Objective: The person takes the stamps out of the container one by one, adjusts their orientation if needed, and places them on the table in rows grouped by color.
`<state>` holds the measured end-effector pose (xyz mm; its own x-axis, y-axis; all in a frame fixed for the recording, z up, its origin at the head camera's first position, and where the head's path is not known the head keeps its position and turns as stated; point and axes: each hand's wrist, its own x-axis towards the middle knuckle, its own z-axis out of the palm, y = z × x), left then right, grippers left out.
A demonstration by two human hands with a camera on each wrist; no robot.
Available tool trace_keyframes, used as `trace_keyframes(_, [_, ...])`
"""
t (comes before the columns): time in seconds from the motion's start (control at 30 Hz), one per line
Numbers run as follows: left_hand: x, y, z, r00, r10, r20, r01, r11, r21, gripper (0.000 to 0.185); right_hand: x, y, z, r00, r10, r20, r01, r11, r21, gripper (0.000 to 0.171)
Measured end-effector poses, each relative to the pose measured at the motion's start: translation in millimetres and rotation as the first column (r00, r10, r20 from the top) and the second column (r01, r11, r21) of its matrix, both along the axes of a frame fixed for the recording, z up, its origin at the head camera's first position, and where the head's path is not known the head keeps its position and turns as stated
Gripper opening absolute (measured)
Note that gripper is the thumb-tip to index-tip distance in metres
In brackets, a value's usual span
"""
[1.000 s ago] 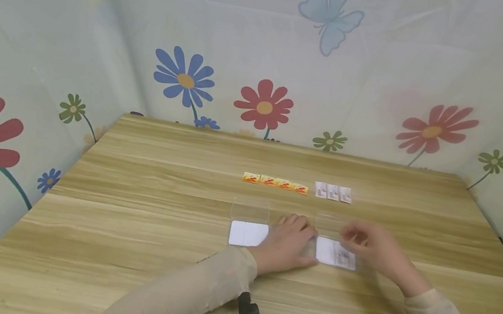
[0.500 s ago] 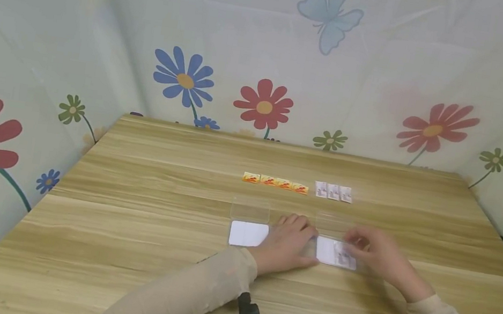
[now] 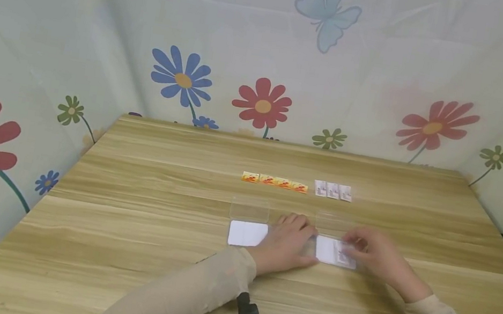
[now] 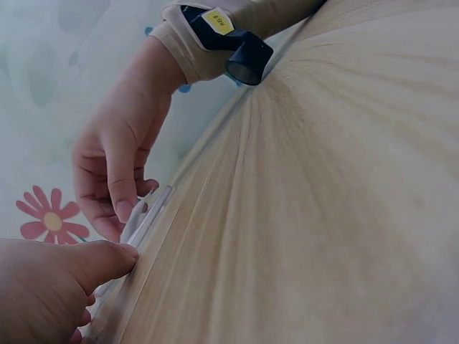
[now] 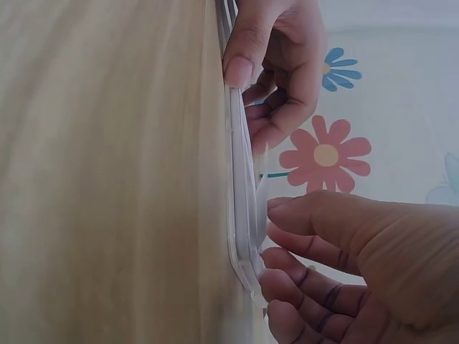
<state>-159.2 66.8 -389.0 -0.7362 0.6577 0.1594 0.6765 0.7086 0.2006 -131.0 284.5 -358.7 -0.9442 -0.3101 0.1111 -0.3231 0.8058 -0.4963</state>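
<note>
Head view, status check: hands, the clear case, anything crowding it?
Left hand steadies the right clear case at its left edge. Right hand fingers curl over a small white packet inside. Nothing crowding; second case sits left.

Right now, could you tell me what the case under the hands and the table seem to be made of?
The case looks like clear glossy plastic: its open lid shows the wood through it. The table looks like light wood or a wood-look laminate, matte, with straight grain lines.

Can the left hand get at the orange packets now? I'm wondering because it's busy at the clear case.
Probably yes: the left hand only rests by the clear case, and bare table lies between it and the orange packets.
</note>
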Motion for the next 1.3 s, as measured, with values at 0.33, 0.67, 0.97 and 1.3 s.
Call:
trace_keyframes(0.33, [-0.1, 0.0, 0.5, 1.0, 0.0, 0.003, 0.0, 1.0, 0.005, 0.052, 1.5, -1.1, -1.9, 1.0, -0.01, -0.018, 0.011, 1.0, 0.011, 0.017])
trace_keyframes(0.67, [-1.6, -0.4, -2.5, 1.0, -0.003, 0.002, 0.003, 1.0, 0.013, 0.052, 0.4, -0.8, -6.9, 1.0, -0.016, -0.022, 0.017, 1.0, 0.026, 0.019])
trace_keyframes(0.97, [-2.4, 0.5, -2.8, 1.0, -0.006, 0.011, 0.006, 1.0, 0.018, 0.052, 0.9, -1.3, -8.4, 0.999, -0.041, -0.026, 0.042, 0.999, 0.027, 0.017])
trace_keyframes(1.3, [-2.5, 0.3, -3.3, 1.0, -0.011, -0.002, 0.011, 1.0, 0.018, 0.053, 2.2, -3.8, -8.1, 0.998, -0.038, -0.05, 0.039, 0.999, 0.031, 0.016])
